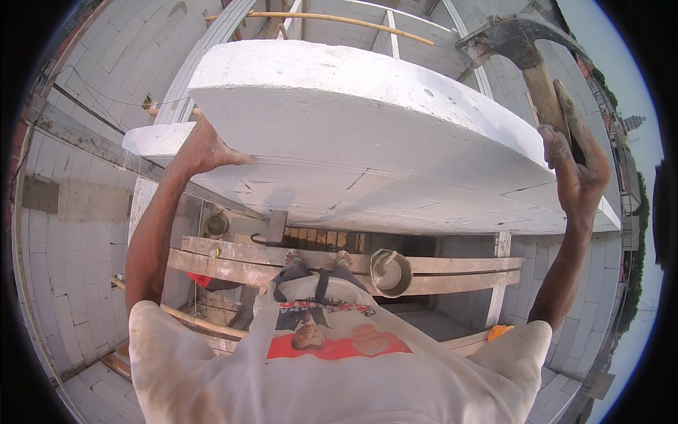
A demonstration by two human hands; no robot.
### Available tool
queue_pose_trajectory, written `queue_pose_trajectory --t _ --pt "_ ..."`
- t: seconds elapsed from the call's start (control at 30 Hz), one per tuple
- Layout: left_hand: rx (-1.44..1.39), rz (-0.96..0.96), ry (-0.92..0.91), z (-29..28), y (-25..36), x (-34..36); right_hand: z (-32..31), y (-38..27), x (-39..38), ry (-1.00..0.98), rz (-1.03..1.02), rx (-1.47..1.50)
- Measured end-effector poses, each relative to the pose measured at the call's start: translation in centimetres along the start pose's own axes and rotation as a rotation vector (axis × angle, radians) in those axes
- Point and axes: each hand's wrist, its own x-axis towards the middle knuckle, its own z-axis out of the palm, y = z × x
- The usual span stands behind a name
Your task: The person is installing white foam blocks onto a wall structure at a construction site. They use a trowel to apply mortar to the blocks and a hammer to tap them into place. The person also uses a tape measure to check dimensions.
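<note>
A long white lightweight concrete block [367, 134] lies on top of the block wall [395, 201] before my chest. My left hand [201, 150] grips its left end, the thumb stretched across the near face and the other fingers hidden behind. My right hand [583, 166], raised at the block's right end, holds a hammer [544, 92] by its worn wooden handle. The dark metal head points up, blunt on the left and tapering on the right. Another white block [157, 140] shows beyond my left wrist, at the left.
I stand on wooden scaffold planks [452, 266]. A bucket [390, 273] with grey residue sits on them, right of my feet. A beam [92, 141] crosses at the left, and a bamboo pole [339, 20] lies beyond the wall. Buildings appear far below at right.
</note>
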Motion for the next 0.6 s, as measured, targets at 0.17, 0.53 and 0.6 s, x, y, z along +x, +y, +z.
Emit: queue_pose_trajectory --t 0.17,0.53,0.6 --pt "-0.002 -0.080 -0.046 0.2 -0.2 -0.5 0.5 3.6 -3.4 -0.013 -0.005 0.033" --pt "0.436 0.061 0.308 1.4 1.0 -3.8 -3.3 14.5 -6.6 -0.164 0.027 -0.116" --pt "0.354 0.172 0.635 2.9 0.8 -6.2 -3.3 16.4 -6.9 -0.250 0.027 -0.083"
